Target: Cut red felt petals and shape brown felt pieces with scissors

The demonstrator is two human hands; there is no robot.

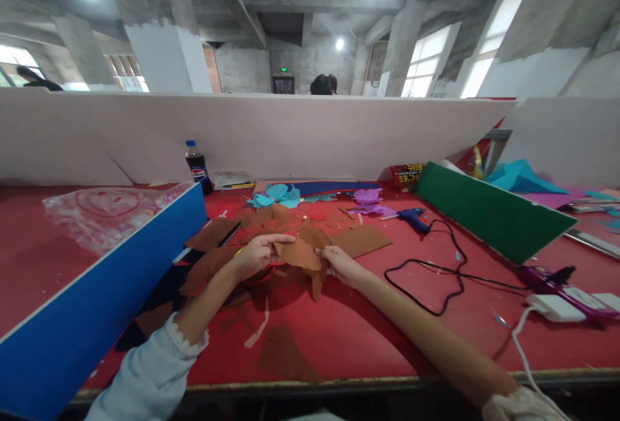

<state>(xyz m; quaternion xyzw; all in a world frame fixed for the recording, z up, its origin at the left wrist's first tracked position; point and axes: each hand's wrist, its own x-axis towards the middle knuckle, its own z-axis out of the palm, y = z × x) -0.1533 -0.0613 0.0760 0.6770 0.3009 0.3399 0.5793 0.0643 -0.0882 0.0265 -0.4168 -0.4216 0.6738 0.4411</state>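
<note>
Brown felt piece (299, 254) sits pinched between both hands, lifted just clear of the red surface (349, 330), and that is where the action is. Left hand (256, 254) has its grip closed on the near-left edge of the piece, thumb under and fingers curled over the top; something red shows beneath that palm, too hidden to name. Right hand (339, 265) clamps the opposite edge, fingertips together on the felt. Just beyond the grip lies a scatter of brown felt offcuts (271, 217), with a larger brown sheet (361, 240) off to the right of the right-hand grip. Well out to the right, a blue glue gun (411, 217) rests with its black cord (436, 279) looping back toward the right forearm. My read: keep the felt taut between the two grips, hold near the edges so the shape stays visible, and mind that cord by the right elbow.
</note>
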